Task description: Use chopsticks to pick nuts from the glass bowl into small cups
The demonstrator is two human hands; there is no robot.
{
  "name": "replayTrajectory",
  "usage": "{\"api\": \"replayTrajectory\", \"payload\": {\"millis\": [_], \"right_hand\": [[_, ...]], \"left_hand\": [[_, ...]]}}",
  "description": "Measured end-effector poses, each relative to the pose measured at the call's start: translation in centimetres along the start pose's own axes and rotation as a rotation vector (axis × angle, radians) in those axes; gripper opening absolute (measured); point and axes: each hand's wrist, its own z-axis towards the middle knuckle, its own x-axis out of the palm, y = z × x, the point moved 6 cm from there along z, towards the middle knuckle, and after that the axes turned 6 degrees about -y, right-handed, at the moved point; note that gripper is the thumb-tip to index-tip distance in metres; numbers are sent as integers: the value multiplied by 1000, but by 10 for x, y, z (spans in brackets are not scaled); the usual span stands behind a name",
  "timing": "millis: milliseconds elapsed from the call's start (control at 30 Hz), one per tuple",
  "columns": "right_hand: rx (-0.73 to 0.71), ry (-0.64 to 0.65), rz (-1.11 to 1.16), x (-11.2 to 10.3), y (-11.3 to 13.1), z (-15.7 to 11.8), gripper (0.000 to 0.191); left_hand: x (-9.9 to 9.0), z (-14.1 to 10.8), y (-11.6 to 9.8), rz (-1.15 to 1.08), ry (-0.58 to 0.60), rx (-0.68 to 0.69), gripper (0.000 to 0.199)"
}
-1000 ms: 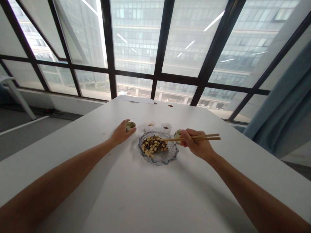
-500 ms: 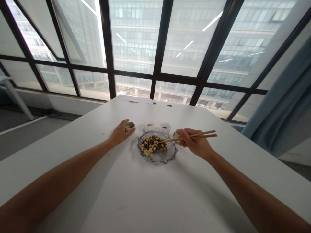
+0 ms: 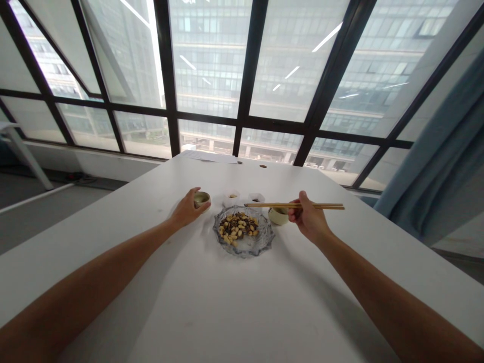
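My right hand is closed round a pair of wooden chopsticks, held nearly level. Something small and dark sits at their tips, apparently a seed. Below the tips lies a scalloped glass plate bearing a heap of dark striped seeds and pale nuts. Behind the chopsticks, a greenish cup stands at the plate's right. My left hand curls its thumb and fingers round another small greenish cup at the plate's left, on the table.
Two small white cups, a left one and a right one, stand just behind the plate on the white table. White paper lies at the far edge. Windows rise beyond, and a blue curtain hangs at right.
The chopsticks have lifted out of the heap and now sit level above the plate's back rim, with something dark at the tips. My left hand has stayed at its cup.
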Motion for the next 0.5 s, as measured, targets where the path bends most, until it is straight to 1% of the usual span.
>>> {"api": "replayTrajectory", "payload": {"millis": [100,167,267,367,433,500], "right_hand": [[77,-25,60,-2,-12,3,53],[92,-36,79,-2,-15,1,53],[49,-27,75,0,-12,-1,55],[-26,-18,52,-2,-2,0,56],[-71,-32,49,-8,6,4,57],[-116,-61,52,-19,15,10,57]], "left_hand": [[-1,-1,-3,-8,-6,27,70],[0,-1,-2,-11,-5,28,70],[1,-1,3,-18,11,-12,72],[1,5,4,-20,38,-38,76],[-2,12,-8,30,22,12,78],[-1,19,-34,118,-6,115,74]]}}
